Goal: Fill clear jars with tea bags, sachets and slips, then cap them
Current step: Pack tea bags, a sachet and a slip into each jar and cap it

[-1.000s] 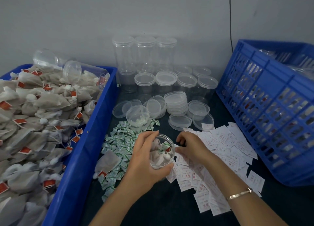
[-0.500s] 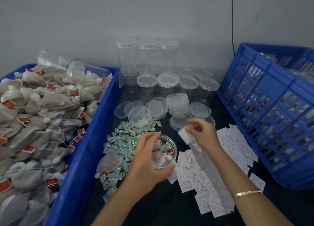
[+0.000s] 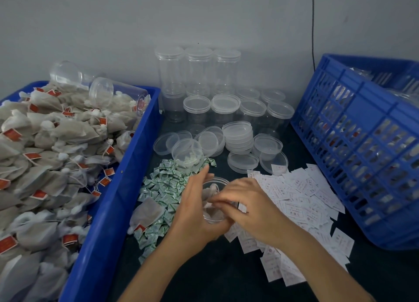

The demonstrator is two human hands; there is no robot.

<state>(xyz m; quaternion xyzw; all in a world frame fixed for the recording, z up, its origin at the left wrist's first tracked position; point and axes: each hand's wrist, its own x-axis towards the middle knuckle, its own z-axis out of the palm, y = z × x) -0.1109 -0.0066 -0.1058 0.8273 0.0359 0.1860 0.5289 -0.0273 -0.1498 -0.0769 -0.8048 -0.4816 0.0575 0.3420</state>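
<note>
While left hand [image 3: 196, 212] grips one jar [image 3: 213, 217], right hand [image 3: 252, 207] covers its mouth; right grip unclear.

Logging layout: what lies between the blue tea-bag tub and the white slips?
Head view: green sachet pile, one loose tea bag, and the open jar the left hand holds.

Print on the white slips [image 3: 294, 199], green sachets [image 3: 163, 183] and red tea-bag tags [image 3: 32, 155] is too blurred to read.
</note>
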